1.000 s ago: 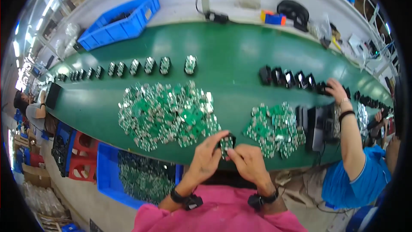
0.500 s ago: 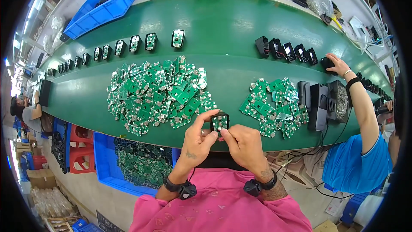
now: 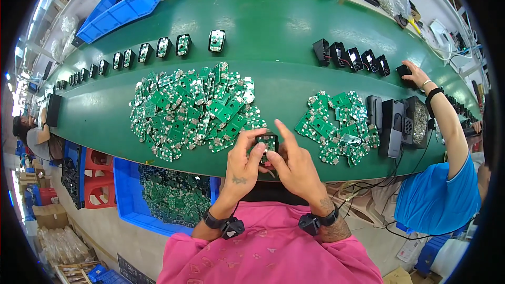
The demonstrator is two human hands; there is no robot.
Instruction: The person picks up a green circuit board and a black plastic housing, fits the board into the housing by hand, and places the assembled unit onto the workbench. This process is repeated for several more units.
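Observation:
At the near edge of the table, a small black casing [image 3: 275, 138] with a green circuit board [image 3: 265, 146] in its open face sits between my two hands. My left hand [image 3: 242, 167] is closed around its left side, the thumb pressed on the board. My right hand [image 3: 300, 168] holds the right side, thumb on the board's lower part and index finger stretched out past the casing. A bit of red shows at the casing's lower end. The fingers hide its sides and back. A big pile of circuit boards [image 3: 194, 110] lies just left of my hands, a smaller pile [image 3: 336, 126] to the right.
Board-filled casings [image 3: 216, 41] line the green table [image 3: 263, 21] at the left; hollow black casings [image 3: 353, 60] stand at the right. A co-worker's hand [image 3: 415, 73] grips another. Dark devices [image 3: 390, 126] stand beside the small pile. Below the edge sits a blue bin [image 3: 126, 200] of boards.
My right hand has opened from a curled grip: its index finger now stretches up and away, with the thumb resting on the board. The left thumb has moved higher onto the board.

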